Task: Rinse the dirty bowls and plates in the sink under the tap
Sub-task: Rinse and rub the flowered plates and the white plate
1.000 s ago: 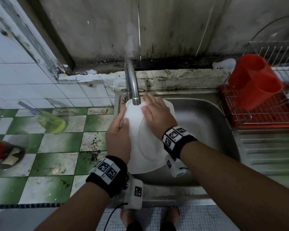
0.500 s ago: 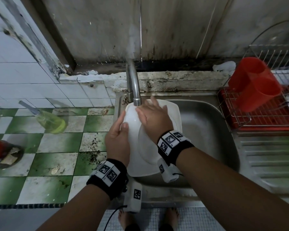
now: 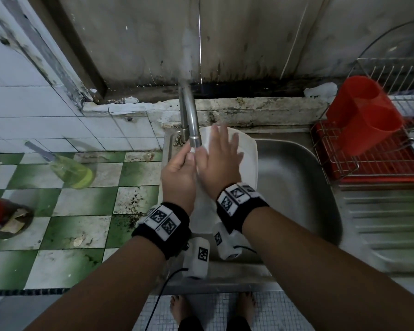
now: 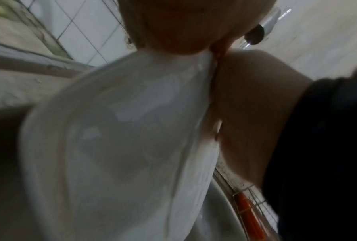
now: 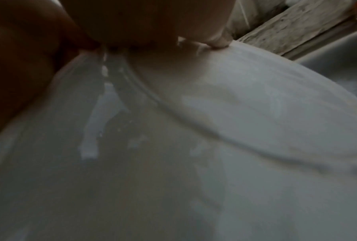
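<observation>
A white plate (image 3: 250,161) stands tilted on edge over the steel sink (image 3: 296,187), its top just under the tap spout (image 3: 194,137). My left hand (image 3: 177,173) grips the plate's left rim, thumb on the front. My right hand (image 3: 221,161) lies flat on the plate's face with fingers spread and straight. In the left wrist view the plate (image 4: 122,138) fills the frame, wet, with the hand's palm against its rim. In the right wrist view water runs down the plate (image 5: 214,130) below my fingertips (image 5: 218,43).
A wire dish rack (image 3: 380,144) with a red cup holder (image 3: 363,115) stands right of the sink, above the ribbed drainboard (image 3: 387,223). On the green-and-white tiled counter left lie a bottle of yellow-green liquid (image 3: 69,170) and a dark bowl with scraps (image 3: 7,220).
My right hand has slid up the plate's face toward the far rim, fingers spreading. The plate's top has risen closer to the spout. My left hand keeps its grip on the rim.
</observation>
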